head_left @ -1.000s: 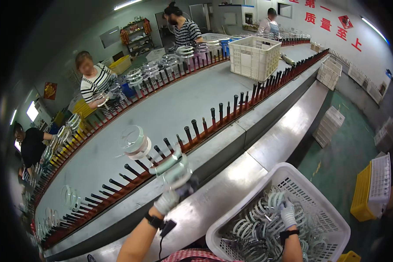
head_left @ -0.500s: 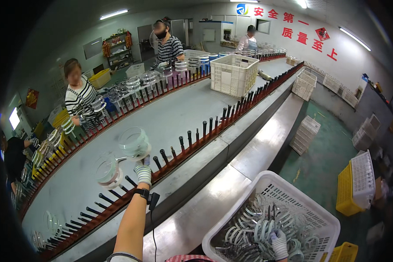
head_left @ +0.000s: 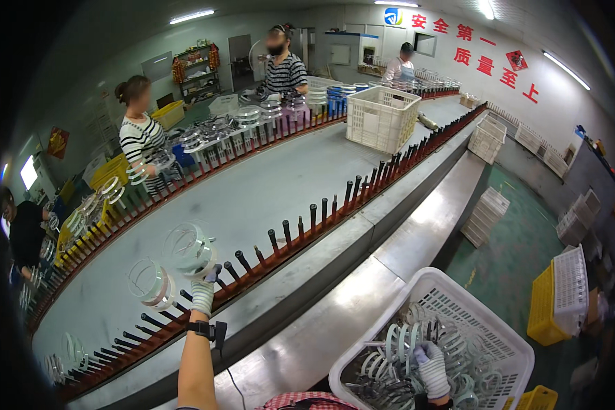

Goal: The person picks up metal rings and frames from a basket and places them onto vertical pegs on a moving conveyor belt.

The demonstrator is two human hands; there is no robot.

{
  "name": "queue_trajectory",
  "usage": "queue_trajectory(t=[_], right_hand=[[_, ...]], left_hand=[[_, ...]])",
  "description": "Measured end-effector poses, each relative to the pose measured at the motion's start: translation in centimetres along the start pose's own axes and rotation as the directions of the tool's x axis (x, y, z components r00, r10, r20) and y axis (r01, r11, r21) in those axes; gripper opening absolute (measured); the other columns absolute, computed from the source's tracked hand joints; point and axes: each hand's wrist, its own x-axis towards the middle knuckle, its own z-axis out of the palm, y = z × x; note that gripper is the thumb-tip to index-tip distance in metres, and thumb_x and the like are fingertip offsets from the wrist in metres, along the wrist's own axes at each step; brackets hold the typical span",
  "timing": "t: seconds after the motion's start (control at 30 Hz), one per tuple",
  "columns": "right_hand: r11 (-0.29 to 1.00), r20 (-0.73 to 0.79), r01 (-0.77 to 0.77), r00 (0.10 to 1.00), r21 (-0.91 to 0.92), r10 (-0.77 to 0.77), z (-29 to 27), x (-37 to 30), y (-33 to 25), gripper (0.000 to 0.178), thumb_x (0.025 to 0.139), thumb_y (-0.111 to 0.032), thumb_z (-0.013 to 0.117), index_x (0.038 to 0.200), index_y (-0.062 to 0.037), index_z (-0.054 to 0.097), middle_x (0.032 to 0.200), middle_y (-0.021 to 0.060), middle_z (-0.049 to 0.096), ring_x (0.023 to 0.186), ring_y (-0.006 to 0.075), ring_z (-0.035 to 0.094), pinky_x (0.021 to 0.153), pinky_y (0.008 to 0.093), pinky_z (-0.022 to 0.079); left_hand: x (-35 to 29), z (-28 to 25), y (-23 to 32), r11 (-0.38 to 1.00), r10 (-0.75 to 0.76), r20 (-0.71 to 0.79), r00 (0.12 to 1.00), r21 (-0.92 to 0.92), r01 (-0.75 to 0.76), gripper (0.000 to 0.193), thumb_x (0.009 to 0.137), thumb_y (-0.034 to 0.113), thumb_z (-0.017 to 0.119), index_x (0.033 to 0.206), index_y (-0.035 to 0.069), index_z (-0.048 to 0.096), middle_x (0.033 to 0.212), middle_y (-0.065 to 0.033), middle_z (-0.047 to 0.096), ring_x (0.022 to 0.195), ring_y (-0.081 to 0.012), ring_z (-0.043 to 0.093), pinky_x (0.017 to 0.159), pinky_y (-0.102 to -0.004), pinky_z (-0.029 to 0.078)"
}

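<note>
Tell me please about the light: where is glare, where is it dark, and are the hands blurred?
Head view: glare whitens patches of the metal bench, and the ceiling lamps shine white; head view: the lower corners are black; head view: the left hand and right hand look fairly sharp, though the clear rings fade against the pale table.

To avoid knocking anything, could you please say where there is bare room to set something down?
Bare: the grey tabletop between the white crate and the clear rings at the left hand; the metal ledge beside the basket. Crowded: that basket, around the right hand.
</note>
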Motion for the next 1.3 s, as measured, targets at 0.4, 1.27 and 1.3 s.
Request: queue_trajectory(t=[0.4, 1.27, 1.3], right_hand=[[0.997, 0.111, 0.053, 0.992, 0.049, -0.058, -1.9, 8.9, -3.0, 0.017, 0.084, -0.016, 0.056, 0.091, -0.0001, 0.055, 0.075, 0.001, 0.053, 0.068, 0.0071, 0.047, 0.061, 0.0214, 0.041], [0.907, 0.197, 0.385, 0.915, -0.17, -0.351, -10.2, 18.7, -7.4, 0.013, 0.085, -0.012, 0.056, 0.094, -0.0018, 0.055, 0.08, 0.0083, 0.056, 0.073, 0.0155, 0.052, 0.066, 0.0283, 0.044], [0.909, 0.195, 0.377, 0.919, -0.176, -0.343, -10.4, 18.8, -8.2, 0.013, 0.085, -0.012, 0.056, 0.094, -0.0021, 0.055, 0.08, 0.0081, 0.056, 0.073, 0.0154, 0.052, 0.067, 0.0282, 0.044]], left_hand=[[0.0, 19.2, 13.0, 0.157, 0.712, 0.224, 0.666, 0.874, -0.461, 0.037, 0.081, 0.01, 0.049, 0.118, 0.012, 0.051, 0.115, -0.0109, 0.054, 0.102, -0.03, 0.051, 0.09, -0.0439, 0.039], [-4.4, 38.2, 8.3, 0.931, -0.234, 0.219, 0.947, 0.33, 0.154, 0.052, 0.079, 0.026, 0.059, 0.12, -0.002, 0.043, 0.108, -0.0221, 0.054, 0.099, -0.0333, 0.054, 0.084, -0.0356, 0.045], [-7.4, 40.5, 10.5, 0.906, 0.276, 0.432, 0.858, 0.179, -0.382, 0.06, 0.083, 0.036, 0.056, 0.127, 0.0, 0.037, 0.102, -0.0145, 0.055, 0.093, -0.0215, 0.052, 0.083, -0.034, 0.045]])
